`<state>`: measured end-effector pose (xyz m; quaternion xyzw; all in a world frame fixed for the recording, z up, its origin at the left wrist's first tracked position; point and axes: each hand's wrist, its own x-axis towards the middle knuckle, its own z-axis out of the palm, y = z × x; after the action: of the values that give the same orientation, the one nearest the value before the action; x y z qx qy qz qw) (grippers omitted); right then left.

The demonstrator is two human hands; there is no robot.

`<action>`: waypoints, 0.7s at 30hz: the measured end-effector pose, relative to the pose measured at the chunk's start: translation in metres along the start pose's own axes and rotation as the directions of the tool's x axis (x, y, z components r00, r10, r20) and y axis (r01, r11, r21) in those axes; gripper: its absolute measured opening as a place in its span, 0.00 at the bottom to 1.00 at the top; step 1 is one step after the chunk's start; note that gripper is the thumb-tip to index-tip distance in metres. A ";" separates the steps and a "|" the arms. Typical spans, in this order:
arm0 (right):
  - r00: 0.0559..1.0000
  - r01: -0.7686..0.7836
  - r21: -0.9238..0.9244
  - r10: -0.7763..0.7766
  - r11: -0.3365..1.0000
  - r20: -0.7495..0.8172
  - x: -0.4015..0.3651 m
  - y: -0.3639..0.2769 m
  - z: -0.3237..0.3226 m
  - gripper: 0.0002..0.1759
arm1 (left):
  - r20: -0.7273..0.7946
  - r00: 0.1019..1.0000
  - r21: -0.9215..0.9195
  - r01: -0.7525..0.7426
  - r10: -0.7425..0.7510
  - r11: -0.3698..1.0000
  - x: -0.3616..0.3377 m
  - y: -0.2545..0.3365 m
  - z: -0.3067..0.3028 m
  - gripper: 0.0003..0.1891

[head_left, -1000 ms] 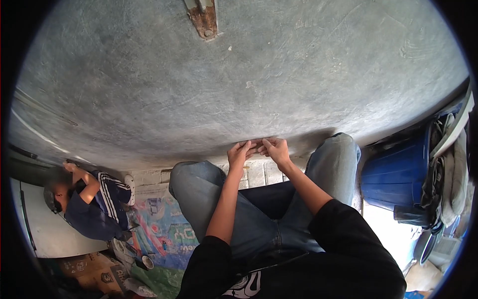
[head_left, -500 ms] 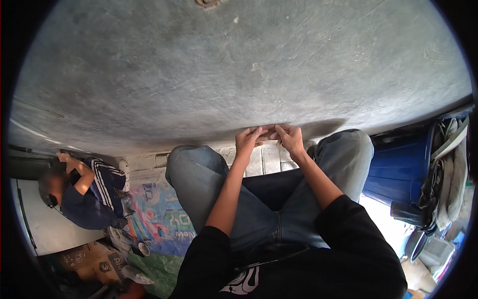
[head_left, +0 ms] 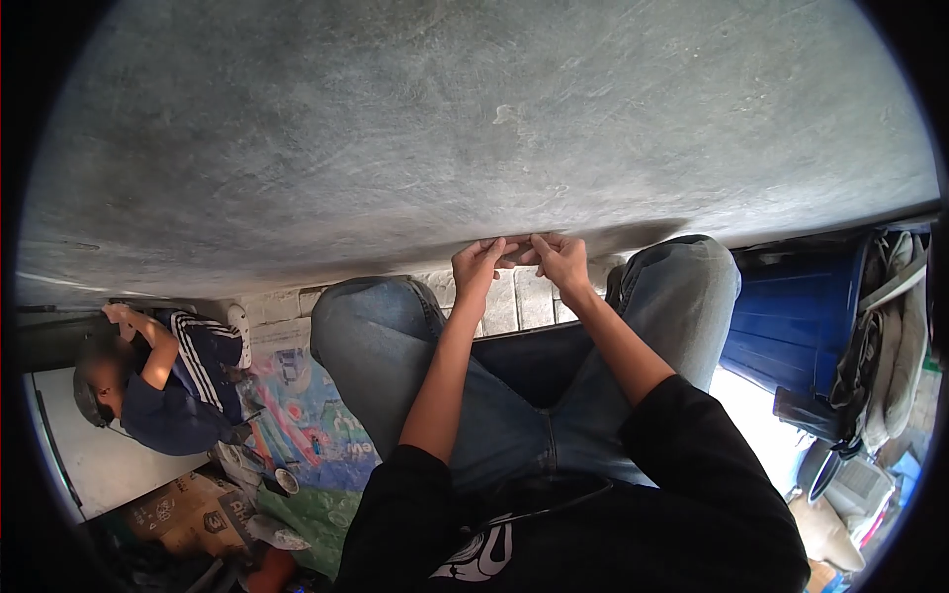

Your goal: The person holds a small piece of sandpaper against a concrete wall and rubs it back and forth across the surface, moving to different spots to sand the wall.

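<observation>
My left hand (head_left: 476, 267) and my right hand (head_left: 561, 264) meet between my knees, at the lower edge of a broad grey scuffed surface (head_left: 494, 128). Thumb and fingers are pinched on each side, with the fingertips of both hands nearly touching. Something small may be between them, but I cannot make out what it is. A dark shadow lies on the grey surface to the right of my hands. Pale bricks or tiles (head_left: 501, 304) show just below my fingers.
At left, another person (head_left: 173, 395) sits with raised hands at the grey surface. Near them are a printed plastic sheet (head_left: 306, 415), a cardboard box (head_left: 188, 514) and a cup (head_left: 286, 481). A blue plastic container (head_left: 791, 326) and hanging cloths (head_left: 890, 356) are at right.
Both my hands keep the same pinched pose, and sit slightly higher and further left in view. The whole view has shifted a little. The other person's hands remain raised.
</observation>
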<state>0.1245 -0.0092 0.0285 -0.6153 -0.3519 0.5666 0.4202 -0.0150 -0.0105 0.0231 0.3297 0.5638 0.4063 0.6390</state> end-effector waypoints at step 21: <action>0.999 -0.035 -0.017 0.034 0.999 -0.033 0.000 0.000 0.012 0.12 | -0.072 0.996 -0.032 0.042 -0.044 0.999 0.000 -0.002 -0.004 0.10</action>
<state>0.1125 -0.0083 0.0281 -0.6343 -0.3391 0.5604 0.4107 -0.0190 -0.0113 0.0203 0.2925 0.5874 0.4128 0.6316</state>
